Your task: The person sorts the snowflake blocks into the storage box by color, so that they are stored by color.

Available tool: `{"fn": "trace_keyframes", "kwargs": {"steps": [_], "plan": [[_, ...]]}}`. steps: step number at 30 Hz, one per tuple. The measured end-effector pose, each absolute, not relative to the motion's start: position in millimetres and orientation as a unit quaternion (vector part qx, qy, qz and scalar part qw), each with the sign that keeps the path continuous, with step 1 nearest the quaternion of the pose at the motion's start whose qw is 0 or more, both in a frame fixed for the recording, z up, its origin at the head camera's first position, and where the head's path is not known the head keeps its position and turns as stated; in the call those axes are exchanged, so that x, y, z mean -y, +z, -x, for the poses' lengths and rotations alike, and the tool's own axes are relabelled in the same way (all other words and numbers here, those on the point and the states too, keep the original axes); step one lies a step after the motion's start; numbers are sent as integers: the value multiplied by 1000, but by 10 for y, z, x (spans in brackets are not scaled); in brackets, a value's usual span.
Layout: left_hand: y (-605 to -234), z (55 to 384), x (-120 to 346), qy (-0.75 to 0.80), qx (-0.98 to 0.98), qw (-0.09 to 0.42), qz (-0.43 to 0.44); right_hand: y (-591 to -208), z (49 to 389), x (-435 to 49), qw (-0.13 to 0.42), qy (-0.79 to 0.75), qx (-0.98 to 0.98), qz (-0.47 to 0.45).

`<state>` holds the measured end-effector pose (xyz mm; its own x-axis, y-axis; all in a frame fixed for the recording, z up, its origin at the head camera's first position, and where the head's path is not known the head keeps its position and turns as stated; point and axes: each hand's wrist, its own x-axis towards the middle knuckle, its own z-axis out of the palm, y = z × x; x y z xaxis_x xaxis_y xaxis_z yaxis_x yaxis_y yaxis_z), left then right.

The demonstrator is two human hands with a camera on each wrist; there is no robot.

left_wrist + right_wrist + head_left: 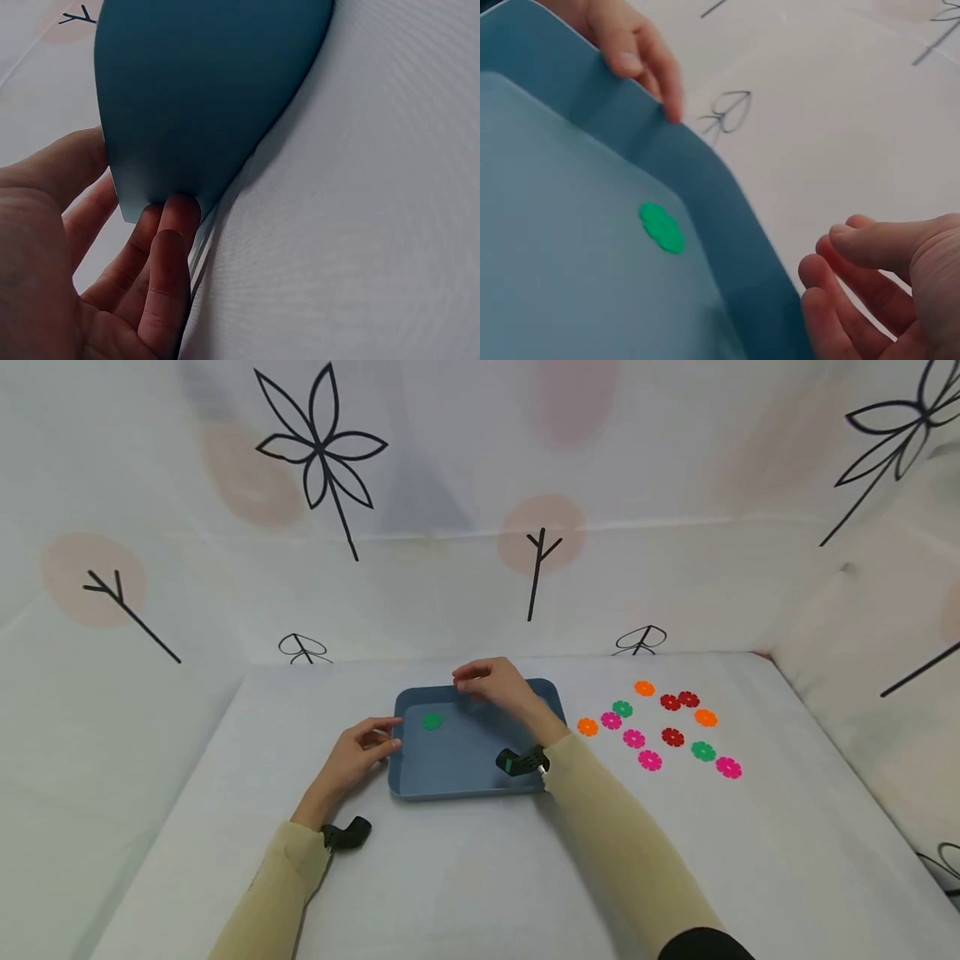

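Note:
A shallow blue-grey tray (465, 777) lies on the white table with one green flower-shaped piece (432, 721) inside, near its left end. My left hand (358, 752) holds the tray's left rim. In the left wrist view its fingers (171, 270) lie against the outer wall of the tray (202, 97), while another digit reaches over the edge. Above the tray's far rim is my right hand (497, 685), its fingers loosely bent. Between thumb and fingers of the right hand (862, 277) nothing shows in the right wrist view.
Right of the tray, several loose flower-shaped pieces are scattered on the table: orange (587, 727), pink (650, 760), red (672, 737) and green (703, 751). A white cloth wall (450, 602) with printed plants rises behind the table.

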<state>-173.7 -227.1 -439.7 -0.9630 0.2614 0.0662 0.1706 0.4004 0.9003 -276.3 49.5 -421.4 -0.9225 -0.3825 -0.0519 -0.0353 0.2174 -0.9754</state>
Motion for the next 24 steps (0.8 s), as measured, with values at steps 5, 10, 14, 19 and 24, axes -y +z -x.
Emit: {"fn": "trace_keyframes", "kwargs": {"steps": [5, 10, 14, 19, 24], "plan": [[-4531, 1797, 2303, 532, -836, 42, -128, -4136, 2759, -729, 122, -630, -755, 133], [-4755, 1897, 2365, 538, -833, 32, -125, -4089, 2738, -983, 83, -612, -776, 128], [-4783, 1900, 2378, 544, -828, 25, -132, -4089, 2695, -1221, 52, -592, -797, 110], [-4764, 1900, 2371, 541, -831, 23, -127, -4152, 2649, -1586, 31, -566, -821, 74], [-4758, 1897, 2370, 532, -837, 26, -128, -4286, 2594, -2011, 23, -514, -856, 45]]}}
